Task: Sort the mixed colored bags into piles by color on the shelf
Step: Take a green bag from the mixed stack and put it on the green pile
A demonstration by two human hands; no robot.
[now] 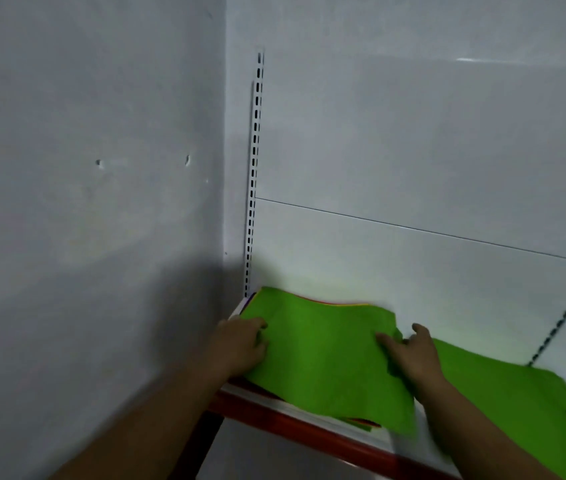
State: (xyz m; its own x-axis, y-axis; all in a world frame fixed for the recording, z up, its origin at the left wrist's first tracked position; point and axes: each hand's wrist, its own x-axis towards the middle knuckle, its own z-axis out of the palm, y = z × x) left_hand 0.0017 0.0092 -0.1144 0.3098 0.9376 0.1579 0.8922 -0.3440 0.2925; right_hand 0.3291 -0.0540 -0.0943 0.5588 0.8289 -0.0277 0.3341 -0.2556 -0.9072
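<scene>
A flat green bag (326, 355) lies on top of a mixed stack at the left end of the shelf (309, 414). Thin red, yellow and dark edges of other bags (366, 424) show beneath it. My left hand (243, 344) grips the green bag's left edge, fingers curled over it. My right hand (409, 355) pinches its right edge, where the cloth is lifted and creased. A second green bag (530, 400) with a cut-out handle slot lies flat on the shelf to the right, partly behind my right forearm.
The shelf has a red front lip (309, 434) and a white back panel (413, 271). Slotted uprights stand at the left corner (255, 168) and at the right (565, 313). A grey wall (84, 202) closes the left side.
</scene>
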